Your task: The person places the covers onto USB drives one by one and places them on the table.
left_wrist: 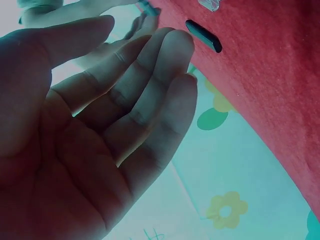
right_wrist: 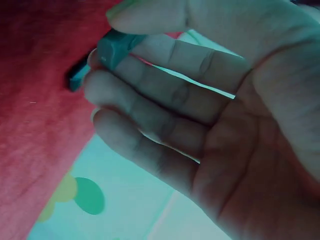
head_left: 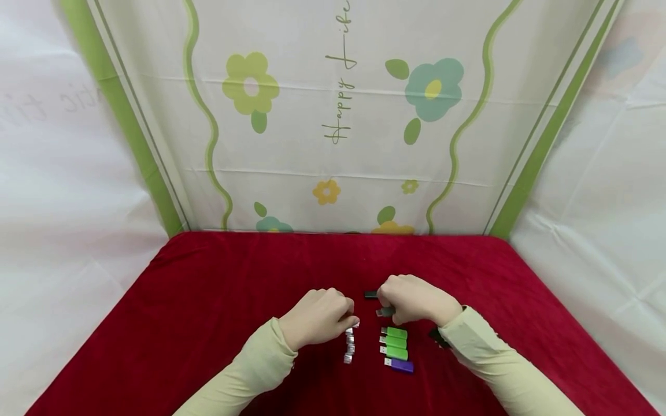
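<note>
Right hand (head_left: 413,297) pinches a dark, blocky plastic stick (right_wrist: 114,50) at its fingertips, seemingly positioning it; gentle release is needed. Left hand (head_left: 319,316) curves loosely.

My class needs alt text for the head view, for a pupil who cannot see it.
A person's right hand pinches a dark USB stick over a red-covered table, beyond three green sticks and a purple one. The left hand is near a row of small shiny pieces; a pale flowered cloth hangs behind.

Your left hand (left_wrist: 117,115): fingers loosely bent, thumb apart | black stick (left_wrist: 203,36): on red cloth (left_wrist: 265,75), near clear piece (left_wrist: 210,4)
</note>
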The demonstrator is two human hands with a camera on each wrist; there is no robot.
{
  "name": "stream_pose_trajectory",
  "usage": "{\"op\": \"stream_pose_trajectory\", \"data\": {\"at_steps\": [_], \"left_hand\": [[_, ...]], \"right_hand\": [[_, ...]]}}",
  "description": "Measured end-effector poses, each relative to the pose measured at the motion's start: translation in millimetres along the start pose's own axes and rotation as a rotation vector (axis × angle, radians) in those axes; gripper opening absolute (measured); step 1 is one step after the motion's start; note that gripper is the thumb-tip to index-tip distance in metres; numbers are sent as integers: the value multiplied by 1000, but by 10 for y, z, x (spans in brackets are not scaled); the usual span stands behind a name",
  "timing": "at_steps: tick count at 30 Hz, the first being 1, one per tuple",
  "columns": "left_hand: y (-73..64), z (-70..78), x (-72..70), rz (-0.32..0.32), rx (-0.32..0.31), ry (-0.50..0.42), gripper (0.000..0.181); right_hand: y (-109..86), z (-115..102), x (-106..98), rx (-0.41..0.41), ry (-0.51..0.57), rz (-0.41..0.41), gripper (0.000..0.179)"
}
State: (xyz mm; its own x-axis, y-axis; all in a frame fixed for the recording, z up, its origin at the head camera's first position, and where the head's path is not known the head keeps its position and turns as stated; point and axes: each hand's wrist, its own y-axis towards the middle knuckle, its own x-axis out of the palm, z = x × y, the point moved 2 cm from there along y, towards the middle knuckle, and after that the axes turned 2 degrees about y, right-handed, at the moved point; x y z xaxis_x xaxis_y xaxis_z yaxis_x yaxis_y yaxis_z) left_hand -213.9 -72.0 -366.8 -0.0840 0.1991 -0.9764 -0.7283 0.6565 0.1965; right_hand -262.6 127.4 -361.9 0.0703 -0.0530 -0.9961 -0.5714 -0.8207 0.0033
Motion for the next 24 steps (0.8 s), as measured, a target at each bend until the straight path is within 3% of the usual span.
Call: {"op": "stream_pose_trajectory", "data": {"at_steps": [8,19,24], "left_hand": [[6,21,-8,-14,-4,4,23],[-78,1,43,-66,-13,-24,31],[-48,-43,40,-89,-31,-26,31]], "right_hand": [[-137,-82,-141,-4,-11,102,28],[-173,-149,-76,-26,8,120,30],[-161,-160,-132,-21,-8,118,30]]}}
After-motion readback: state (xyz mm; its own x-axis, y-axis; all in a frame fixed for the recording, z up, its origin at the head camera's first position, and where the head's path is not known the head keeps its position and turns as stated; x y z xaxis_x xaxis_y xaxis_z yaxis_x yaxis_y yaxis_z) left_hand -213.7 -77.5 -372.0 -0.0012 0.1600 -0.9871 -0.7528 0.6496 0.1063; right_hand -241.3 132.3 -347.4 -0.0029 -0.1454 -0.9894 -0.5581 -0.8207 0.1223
